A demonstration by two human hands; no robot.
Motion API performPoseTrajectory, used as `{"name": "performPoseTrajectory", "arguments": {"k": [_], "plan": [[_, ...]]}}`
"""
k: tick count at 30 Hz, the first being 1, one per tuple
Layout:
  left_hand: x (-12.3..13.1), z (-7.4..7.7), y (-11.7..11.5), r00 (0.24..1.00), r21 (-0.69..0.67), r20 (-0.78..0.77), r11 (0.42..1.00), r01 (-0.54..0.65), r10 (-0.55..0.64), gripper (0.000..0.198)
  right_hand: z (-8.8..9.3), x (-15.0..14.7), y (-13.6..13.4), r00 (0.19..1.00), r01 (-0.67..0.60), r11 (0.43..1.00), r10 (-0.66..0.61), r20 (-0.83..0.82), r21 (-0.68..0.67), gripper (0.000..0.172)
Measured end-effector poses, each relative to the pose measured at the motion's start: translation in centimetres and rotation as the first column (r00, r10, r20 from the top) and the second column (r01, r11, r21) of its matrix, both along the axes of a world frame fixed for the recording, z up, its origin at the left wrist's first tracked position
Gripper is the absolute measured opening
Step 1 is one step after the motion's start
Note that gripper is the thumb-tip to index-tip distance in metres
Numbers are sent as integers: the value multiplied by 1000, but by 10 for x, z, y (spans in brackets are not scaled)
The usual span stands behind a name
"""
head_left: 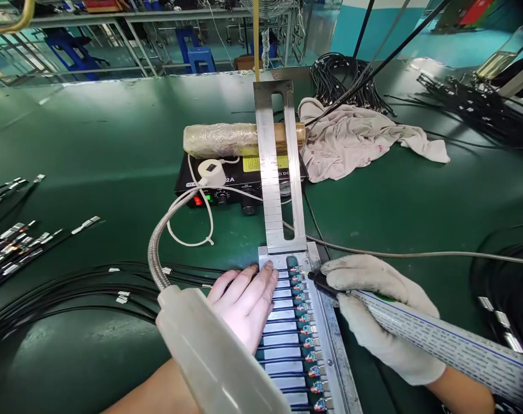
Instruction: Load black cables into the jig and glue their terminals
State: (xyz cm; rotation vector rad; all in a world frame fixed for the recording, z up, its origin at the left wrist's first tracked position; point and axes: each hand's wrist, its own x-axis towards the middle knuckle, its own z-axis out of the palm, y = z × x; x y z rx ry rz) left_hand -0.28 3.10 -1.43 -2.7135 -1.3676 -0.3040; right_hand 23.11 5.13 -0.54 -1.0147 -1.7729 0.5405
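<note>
My bare left hand (246, 305) lies with fingers stretched flat over black cables on the left side of a metal fixture (324, 313). The cables sit side by side in the fixture's slots, with small connector ends (306, 329) showing coloured wires in a row on the right. My right hand (386, 310), in a white glove, is closed around a long printed tube (442, 336) with a black nozzle (324, 283). The nozzle's tip is beside the topmost connectors; I cannot tell whether it touches them. The lamp hides part of my left wrist.
A gooseneck lamp (213, 345) crosses the front. Behind the fixture stand a slotted metal plate (267, 184) and a black control box (186, 178) bearing a wrapped roll (220, 140). A cloth (351, 138) and cable coils (339, 75) lie at back right; cable bundles (71, 299) lie left.
</note>
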Motion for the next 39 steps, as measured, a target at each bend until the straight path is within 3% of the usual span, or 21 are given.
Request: {"name": "performPoseTrajectory", "arguments": {"k": [39], "plan": [[0, 5, 2, 1000, -1, 0, 1000, 16, -16, 39, 0, 2, 1, 1000, -12, 1000, 12, -16, 0, 18]]}}
